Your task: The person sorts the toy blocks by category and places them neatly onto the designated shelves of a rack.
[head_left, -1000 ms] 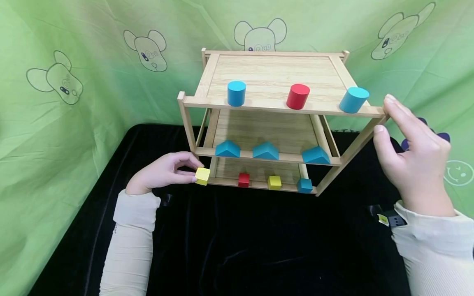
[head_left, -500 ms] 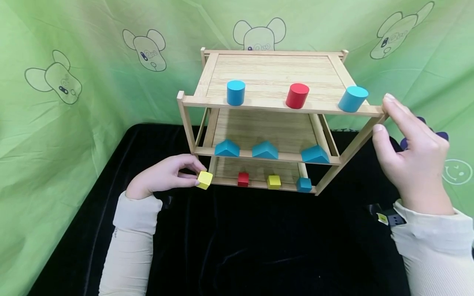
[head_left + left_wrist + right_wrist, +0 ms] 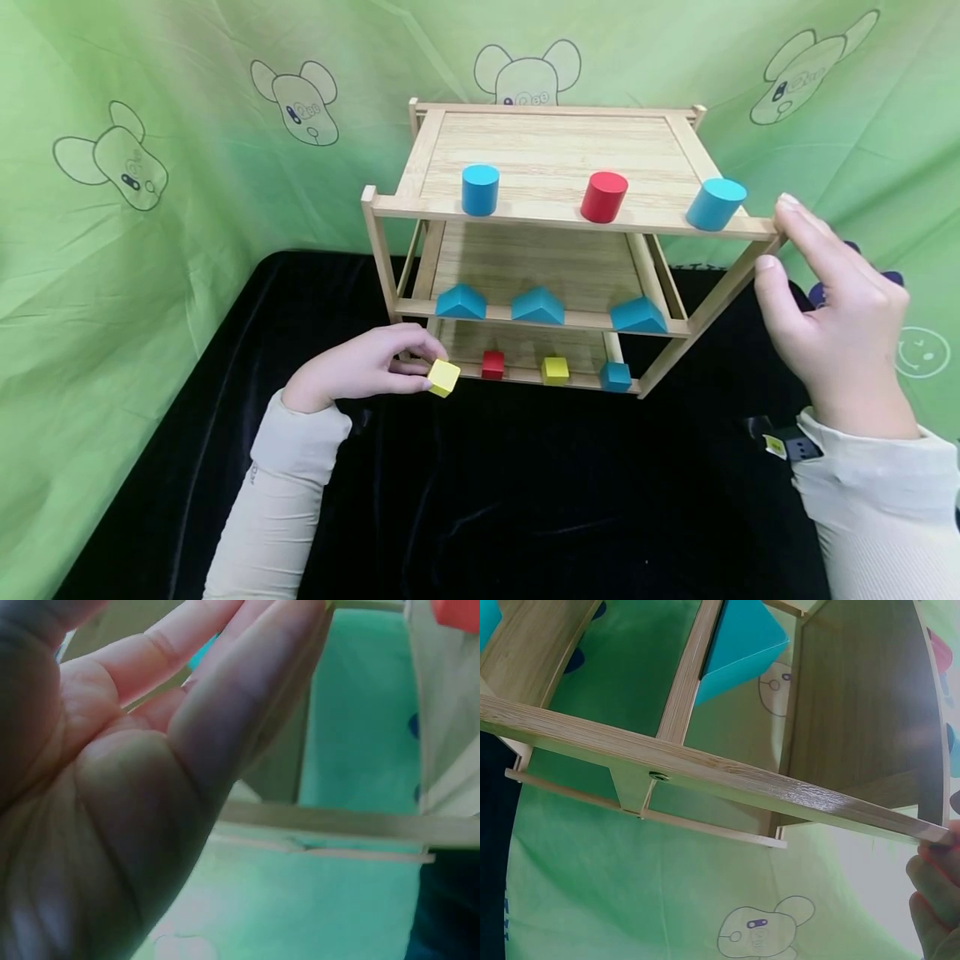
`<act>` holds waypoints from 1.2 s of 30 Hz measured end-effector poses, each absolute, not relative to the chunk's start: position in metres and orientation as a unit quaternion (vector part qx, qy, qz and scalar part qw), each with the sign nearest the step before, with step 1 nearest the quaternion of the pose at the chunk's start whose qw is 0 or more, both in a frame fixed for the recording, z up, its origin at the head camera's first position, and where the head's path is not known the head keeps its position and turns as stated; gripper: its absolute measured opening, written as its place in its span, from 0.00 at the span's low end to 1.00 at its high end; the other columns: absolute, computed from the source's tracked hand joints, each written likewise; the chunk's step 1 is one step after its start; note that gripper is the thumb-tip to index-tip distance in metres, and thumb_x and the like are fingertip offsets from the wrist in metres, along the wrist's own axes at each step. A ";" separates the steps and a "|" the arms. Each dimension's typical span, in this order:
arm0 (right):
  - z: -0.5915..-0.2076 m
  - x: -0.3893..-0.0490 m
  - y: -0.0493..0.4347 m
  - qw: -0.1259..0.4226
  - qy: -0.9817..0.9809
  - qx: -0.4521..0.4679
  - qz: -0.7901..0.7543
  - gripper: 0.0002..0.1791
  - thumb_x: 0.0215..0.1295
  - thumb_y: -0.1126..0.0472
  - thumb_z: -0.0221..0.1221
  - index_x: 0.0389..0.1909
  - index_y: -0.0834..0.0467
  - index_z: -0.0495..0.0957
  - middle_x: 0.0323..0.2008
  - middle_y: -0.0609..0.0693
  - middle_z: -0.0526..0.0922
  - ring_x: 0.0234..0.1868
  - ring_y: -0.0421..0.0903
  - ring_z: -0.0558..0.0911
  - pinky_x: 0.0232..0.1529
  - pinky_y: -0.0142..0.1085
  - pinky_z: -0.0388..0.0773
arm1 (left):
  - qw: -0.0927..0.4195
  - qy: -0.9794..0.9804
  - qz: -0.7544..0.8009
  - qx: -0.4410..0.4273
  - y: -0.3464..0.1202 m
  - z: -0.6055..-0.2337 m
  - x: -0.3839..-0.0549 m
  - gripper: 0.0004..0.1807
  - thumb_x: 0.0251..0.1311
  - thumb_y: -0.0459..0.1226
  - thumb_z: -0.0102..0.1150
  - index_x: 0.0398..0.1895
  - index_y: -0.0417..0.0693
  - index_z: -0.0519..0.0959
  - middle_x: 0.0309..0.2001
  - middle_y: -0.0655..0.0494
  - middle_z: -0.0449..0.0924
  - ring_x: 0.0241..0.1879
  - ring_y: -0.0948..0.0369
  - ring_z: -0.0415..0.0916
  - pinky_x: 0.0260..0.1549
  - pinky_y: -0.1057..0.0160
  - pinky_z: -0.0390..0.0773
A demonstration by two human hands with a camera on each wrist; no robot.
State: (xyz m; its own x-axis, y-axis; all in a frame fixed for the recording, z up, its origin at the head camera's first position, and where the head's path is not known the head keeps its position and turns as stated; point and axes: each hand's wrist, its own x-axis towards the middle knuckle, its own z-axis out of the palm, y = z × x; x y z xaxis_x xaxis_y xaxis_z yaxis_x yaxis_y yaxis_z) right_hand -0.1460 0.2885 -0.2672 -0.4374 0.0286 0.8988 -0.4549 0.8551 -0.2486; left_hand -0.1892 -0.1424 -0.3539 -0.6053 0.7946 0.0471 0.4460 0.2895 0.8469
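Observation:
My left hand (image 3: 363,365) pinches a yellow cube (image 3: 444,378) between thumb and fingertips, in front of the lower left corner of a three-tier wooden shelf (image 3: 555,137). In the left wrist view the left hand (image 3: 142,787) fills the near side and the cube is mostly out of sight. On the bottom tier stand a red cube (image 3: 492,365), another yellow cube (image 3: 555,371) and a blue cube (image 3: 617,377). My right hand (image 3: 840,312) holds the shelf's upper right front corner; in the right wrist view its fingers (image 3: 930,889) meet the post's end.
Two blue cylinders (image 3: 480,190) and a red cylinder (image 3: 603,197) stand along the top tier's front edge. Blue triangular blocks (image 3: 537,306) line the middle tier. Black cloth (image 3: 540,492) covers the table, with a green patterned curtain (image 3: 202,175) behind.
My left hand has moved right and slightly down with the yellow cube, towards the bottom tier's left end; the cube has tilted. The right hand stays at the shelf corner.

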 end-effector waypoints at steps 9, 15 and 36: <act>-0.267 -0.146 0.287 0.517 -0.811 0.132 0.240 0.22 0.64 0.54 0.56 0.55 0.57 0.85 0.54 0.51 0.84 0.58 0.39 0.80 0.51 0.10 0.63 | 0.163 0.804 0.427 0.381 -0.123 -0.374 -0.197 0.15 0.64 0.26 0.62 0.53 0.35 0.77 0.52 0.44 0.75 0.55 0.51 0.79 0.52 0.66 0.81; -0.267 -0.146 0.286 0.520 -0.807 0.134 0.246 0.22 0.63 0.55 0.57 0.54 0.58 0.85 0.54 0.52 0.85 0.58 0.38 0.80 0.51 0.11 0.64 | 0.127 0.843 0.382 0.358 -0.114 -0.383 -0.201 0.15 0.63 0.28 0.63 0.52 0.35 0.78 0.51 0.44 0.77 0.55 0.50 0.79 0.50 0.67 0.82; -0.266 -0.146 0.287 0.519 -0.808 0.139 0.241 0.23 0.64 0.53 0.57 0.55 0.59 0.85 0.54 0.53 0.84 0.58 0.39 0.80 0.59 0.18 0.68 | 0.023 0.901 0.261 0.345 -0.098 -0.401 -0.204 0.17 0.56 0.26 0.63 0.50 0.32 0.78 0.42 0.46 0.80 0.37 0.58 0.75 0.40 0.63 0.81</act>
